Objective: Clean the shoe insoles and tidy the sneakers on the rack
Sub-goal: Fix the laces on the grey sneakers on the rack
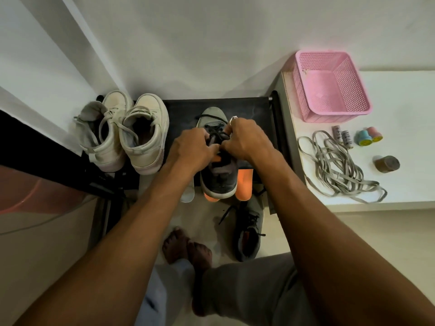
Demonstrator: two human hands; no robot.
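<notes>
One grey sneaker [217,165] at centre frame, on the black rack [247,109], toe towards the wall. Left hand [193,147] and right hand [244,140] both over its tongue, fingers [235,128] curled and pinching the black laces [215,135]. Two orange insoles [244,184] poking out beside and beneath the heel, one pale insole [188,194] just left. Second grey sneaker [249,231] below, on the floor, near two bare feet [186,248]. Two white high-top sneakers [146,135] side by side at left of the rack. At right, a white table [412,180]: one pink basket [329,85], one tangle of grey laces [336,165], two small cylinders [341,135], two coloured caps [369,136], one brown round lump [387,164].
</notes>
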